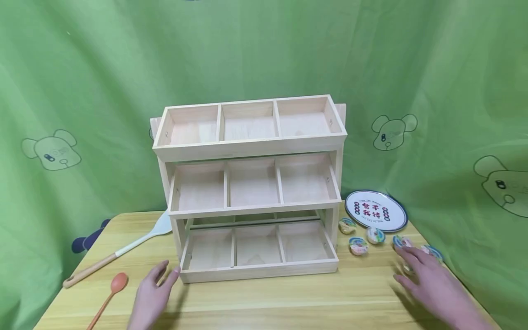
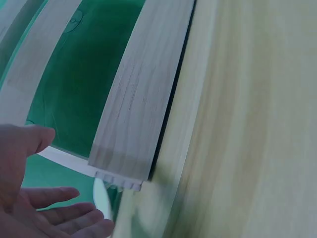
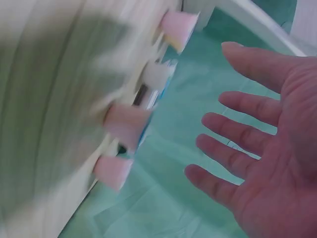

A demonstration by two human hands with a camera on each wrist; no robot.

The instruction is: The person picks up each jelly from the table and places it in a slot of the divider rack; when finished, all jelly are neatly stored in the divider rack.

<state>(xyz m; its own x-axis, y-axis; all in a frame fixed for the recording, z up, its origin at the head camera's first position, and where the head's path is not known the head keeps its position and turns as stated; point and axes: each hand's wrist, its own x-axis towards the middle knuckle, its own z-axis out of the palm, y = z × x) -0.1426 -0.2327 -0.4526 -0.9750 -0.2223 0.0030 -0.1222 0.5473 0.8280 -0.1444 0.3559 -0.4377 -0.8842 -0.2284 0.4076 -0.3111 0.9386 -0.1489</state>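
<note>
My right hand (image 1: pixel 433 285) hovers with spread fingers over the right side of the table, close by several small jelly cups (image 1: pixel 358 246) with printed lids. In the right wrist view its fingers are extended and hold nothing, and a pink jelly cup (image 3: pixel 113 171) shows left of them. The hand partly covers some cups in the head view. My left hand (image 1: pixel 151 293) is beside the lower left corner of a three-tier wooden rack (image 1: pixel 260 272), thumb and fingers apart, nothing in its grasp. Each tier of the rack has three compartments with nothing in them.
A white plate (image 1: pixel 377 211) with a blue rim and printed characters lies at the back right. On the left are a white spatula (image 1: pixel 134 244) with a wooden handle and an orange spoon (image 1: pixel 118 283). Green cloth (image 1: pixel 255 55) with bear drawings surrounds the wooden table (image 1: pixel 247 307).
</note>
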